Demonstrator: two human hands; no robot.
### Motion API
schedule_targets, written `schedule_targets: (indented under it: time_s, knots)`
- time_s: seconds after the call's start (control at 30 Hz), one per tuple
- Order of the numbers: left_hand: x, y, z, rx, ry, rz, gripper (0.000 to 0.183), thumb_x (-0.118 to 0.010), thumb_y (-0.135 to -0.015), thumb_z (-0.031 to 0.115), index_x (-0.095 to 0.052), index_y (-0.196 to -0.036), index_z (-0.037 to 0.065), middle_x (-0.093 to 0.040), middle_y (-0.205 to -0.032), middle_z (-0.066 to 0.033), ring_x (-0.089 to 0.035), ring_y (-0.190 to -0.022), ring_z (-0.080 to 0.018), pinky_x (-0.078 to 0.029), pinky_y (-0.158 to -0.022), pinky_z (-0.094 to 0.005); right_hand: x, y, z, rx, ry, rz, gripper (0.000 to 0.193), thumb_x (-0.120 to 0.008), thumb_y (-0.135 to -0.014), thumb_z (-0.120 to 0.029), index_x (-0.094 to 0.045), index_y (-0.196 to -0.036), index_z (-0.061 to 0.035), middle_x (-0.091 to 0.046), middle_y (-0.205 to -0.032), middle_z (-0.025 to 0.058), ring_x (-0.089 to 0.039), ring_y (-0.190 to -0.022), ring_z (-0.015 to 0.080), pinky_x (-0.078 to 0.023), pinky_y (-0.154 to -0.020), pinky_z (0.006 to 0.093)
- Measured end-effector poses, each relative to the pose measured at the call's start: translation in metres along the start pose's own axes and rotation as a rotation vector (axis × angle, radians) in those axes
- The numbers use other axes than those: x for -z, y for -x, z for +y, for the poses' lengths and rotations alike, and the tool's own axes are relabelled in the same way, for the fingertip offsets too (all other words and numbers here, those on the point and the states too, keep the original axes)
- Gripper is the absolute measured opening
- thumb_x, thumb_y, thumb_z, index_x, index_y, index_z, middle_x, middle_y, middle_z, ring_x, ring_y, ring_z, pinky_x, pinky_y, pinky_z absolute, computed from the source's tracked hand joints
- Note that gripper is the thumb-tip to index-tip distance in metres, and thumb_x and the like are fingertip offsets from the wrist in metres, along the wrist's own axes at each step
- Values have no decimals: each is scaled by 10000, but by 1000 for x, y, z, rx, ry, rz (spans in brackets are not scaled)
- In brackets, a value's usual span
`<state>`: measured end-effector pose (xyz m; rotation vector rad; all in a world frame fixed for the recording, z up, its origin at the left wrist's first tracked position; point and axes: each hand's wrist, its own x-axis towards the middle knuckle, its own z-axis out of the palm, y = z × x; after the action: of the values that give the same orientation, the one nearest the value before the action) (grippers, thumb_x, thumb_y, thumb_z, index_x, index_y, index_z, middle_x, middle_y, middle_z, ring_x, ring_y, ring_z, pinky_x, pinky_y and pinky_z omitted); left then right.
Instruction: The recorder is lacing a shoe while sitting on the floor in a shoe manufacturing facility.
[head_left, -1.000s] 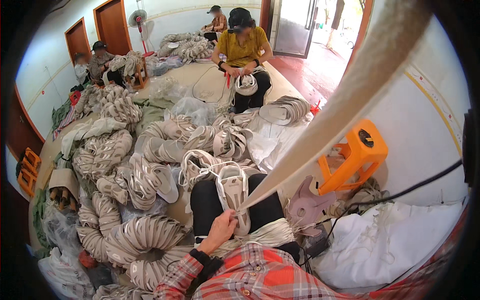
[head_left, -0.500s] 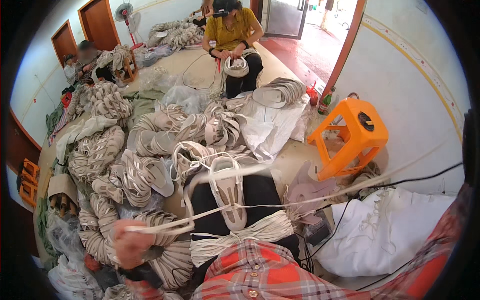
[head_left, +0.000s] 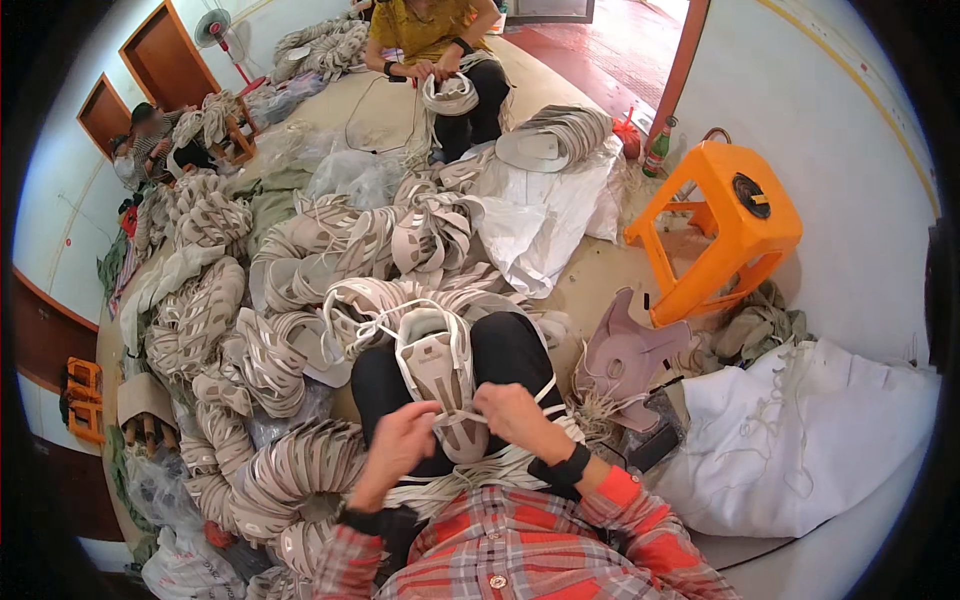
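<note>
A beige-and-white shoe upper (head_left: 437,362) lies lengthwise across my dark-trousered lap, its opening facing away from me. My left hand (head_left: 400,442) is closed at the left of its near part, fingertips pinching a flat white shoelace (head_left: 458,414). On the other side my right hand (head_left: 518,418) is also closed, its fingers curled on the lace close to the upper. The lace crosses the upper between both hands. A bundle of loose white laces (head_left: 440,493) lies over my lap below the hands, partly hidden by my wrists.
Stacked shoe uppers (head_left: 300,465) crowd the floor to my left and ahead. An orange stool (head_left: 725,225), a green bottle (head_left: 658,150) and white cloth (head_left: 790,440) are on my right. A mauve plastic piece (head_left: 628,350) lies nearer. A co-worker (head_left: 425,40) sits ahead holding an upper.
My left hand has come in from the far left, where it was pulling a long lace. The right hand has come into view beside the upper. The view has shifted slightly downward.
</note>
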<state>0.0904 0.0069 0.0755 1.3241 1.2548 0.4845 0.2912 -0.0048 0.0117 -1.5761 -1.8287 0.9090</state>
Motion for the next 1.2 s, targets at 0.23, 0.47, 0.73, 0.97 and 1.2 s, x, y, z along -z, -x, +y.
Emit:
schedule_targets:
  time_s: [0.23,0.47,0.73,0.97,1.2]
  knots:
    - [-25,-25,-12,-19,-140,-143,393,-440,-923,149,-436,-1262,-49,-549,-583,-21,-507,-538,-88,-414,-527,-247,-14,6,5,35,155,-29,114,-536,-759,-118,-550,-778,-6,-607,-718,193,-614,-703,372,-490,-631,445]
    - [-25,-32,-13,72,-49,-254,343,-423,-924,147,-487,-1186,-66,-554,-597,-10,-497,-524,-76,-408,-507,-230,-17,6,-14,13,237,-16,138,-546,-719,-122,-552,-793,-6,-620,-705,185,-624,-647,356,-488,-583,446]
    - [-13,-66,-10,-93,-655,-357,220,-471,-851,139,-561,-952,-35,-600,-682,-144,-617,-645,-277,-475,-571,-375,-19,8,-18,5,164,60,155,-543,-705,-104,-528,-795,21,-603,-709,218,-604,-658,394,-484,-592,462]
    - [-26,-73,0,-392,-1166,-382,146,-532,-753,100,-508,-809,-33,-628,-716,-197,-629,-680,-368,-496,-573,-428,-9,8,-11,42,170,-32,163,-562,-680,-80,-520,-795,27,-590,-683,215,-602,-665,391,-488,-612,460]
    - [-25,-60,24,-635,-1252,-382,162,-554,-759,102,-486,-836,-23,-606,-644,-179,-630,-609,-329,-493,-548,-408,-11,8,-2,25,73,23,142,-575,-697,-50,-547,-829,-7,-590,-799,175,-583,-776,364,-472,-678,438]
